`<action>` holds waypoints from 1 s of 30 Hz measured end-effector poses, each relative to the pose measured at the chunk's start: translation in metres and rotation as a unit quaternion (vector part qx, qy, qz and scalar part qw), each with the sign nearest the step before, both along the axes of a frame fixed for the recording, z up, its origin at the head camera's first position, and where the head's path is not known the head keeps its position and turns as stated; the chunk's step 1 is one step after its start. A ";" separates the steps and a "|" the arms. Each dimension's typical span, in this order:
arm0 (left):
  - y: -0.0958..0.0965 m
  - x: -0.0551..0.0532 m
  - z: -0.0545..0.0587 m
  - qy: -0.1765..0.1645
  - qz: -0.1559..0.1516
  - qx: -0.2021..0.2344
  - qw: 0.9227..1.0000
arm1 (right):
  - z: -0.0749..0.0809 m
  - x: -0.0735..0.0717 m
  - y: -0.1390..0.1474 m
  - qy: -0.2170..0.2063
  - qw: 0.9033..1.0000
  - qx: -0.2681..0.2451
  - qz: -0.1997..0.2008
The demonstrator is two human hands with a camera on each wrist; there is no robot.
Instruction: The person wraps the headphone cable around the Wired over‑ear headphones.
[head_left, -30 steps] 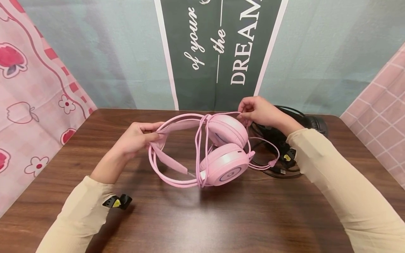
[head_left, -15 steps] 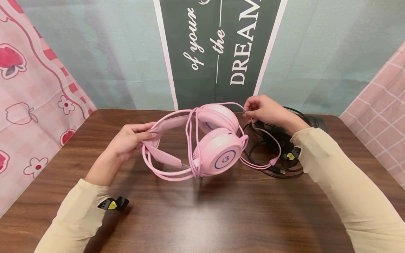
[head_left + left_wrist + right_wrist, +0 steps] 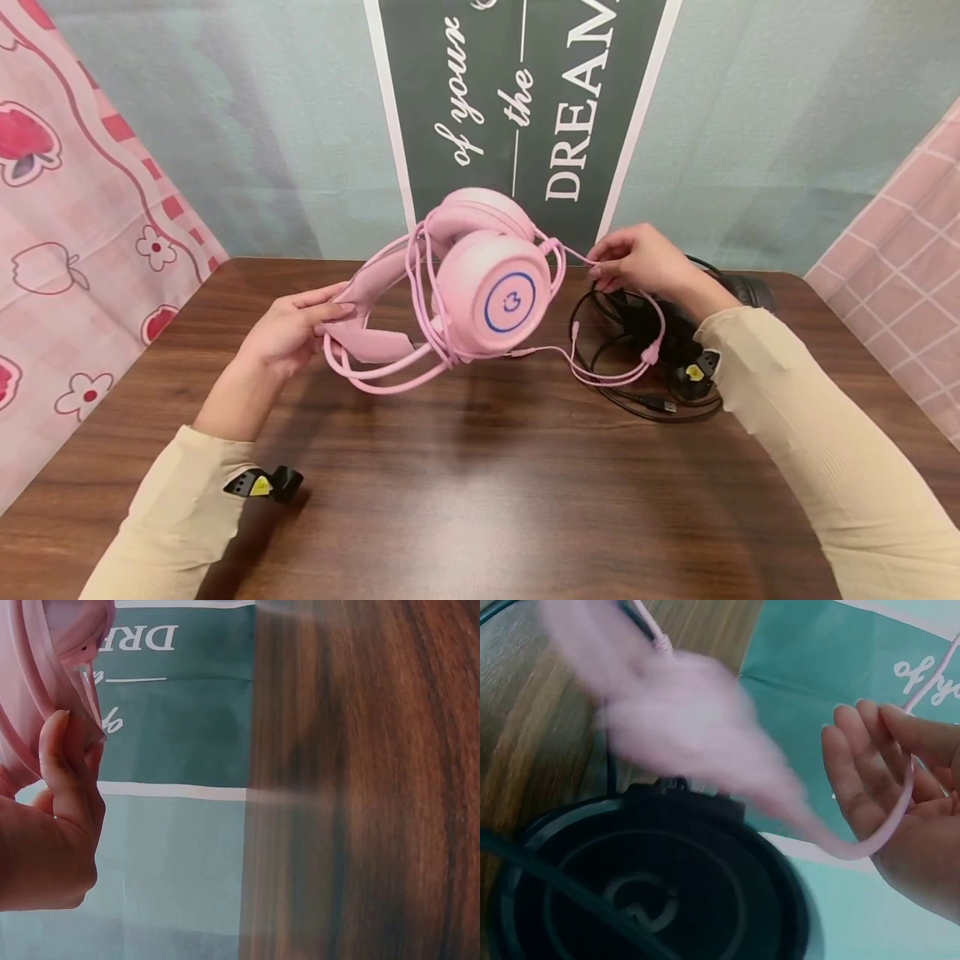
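Pink headphones (image 3: 495, 292) hang tilted above the table, ear cups to the right and raised. My left hand (image 3: 288, 329) pinches the headband at its left end; the left wrist view shows the thumb pressed on the pink band (image 3: 30, 690). Loops of pink cable (image 3: 426, 287) are wound around the headband beside the ear cups. Near the back of the table my right hand (image 3: 648, 262) pinches a stretch of that cable between thumb and fingers. In the right wrist view the cable (image 3: 889, 825) passes through the hand, and a blurred pink cable part (image 3: 690, 712) hangs close to the camera.
Black headphones (image 3: 750, 293) with a coiled black cable and a USB plug (image 3: 663, 406) lie behind and under the right forearm. The wooden table (image 3: 480, 500) meets a blue-green backdrop (image 3: 300, 125) with lettering. Pink patterned cloth (image 3: 90, 250) stands at the left.
The pink headphones have tilted, their ear cups swinging up and to the left. My left hand has shifted slightly left, my right slightly right, still holding the cable.
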State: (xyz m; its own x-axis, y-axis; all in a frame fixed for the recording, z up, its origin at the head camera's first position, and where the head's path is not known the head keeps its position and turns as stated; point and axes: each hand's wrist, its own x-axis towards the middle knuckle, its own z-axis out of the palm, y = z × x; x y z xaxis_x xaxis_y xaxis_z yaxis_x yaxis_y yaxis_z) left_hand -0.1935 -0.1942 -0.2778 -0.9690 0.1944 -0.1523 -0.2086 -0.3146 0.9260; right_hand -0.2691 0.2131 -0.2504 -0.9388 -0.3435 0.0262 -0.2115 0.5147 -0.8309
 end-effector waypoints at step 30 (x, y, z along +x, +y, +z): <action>0.000 0.003 0.007 -0.029 -0.005 0.130 0.991 | -0.015 0.001 0.014 0.026 0.998 0.048 -0.040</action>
State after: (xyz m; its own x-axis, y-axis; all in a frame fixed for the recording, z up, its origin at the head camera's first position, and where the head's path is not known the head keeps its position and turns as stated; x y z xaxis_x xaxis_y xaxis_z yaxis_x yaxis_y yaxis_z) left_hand -0.1906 -0.1938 -0.2703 -0.9576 0.2449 -0.1518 -0.2645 -0.5380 0.8004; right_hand -0.2679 0.2274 -0.2656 -0.9614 -0.2713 0.0455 -0.2079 0.6080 -0.7663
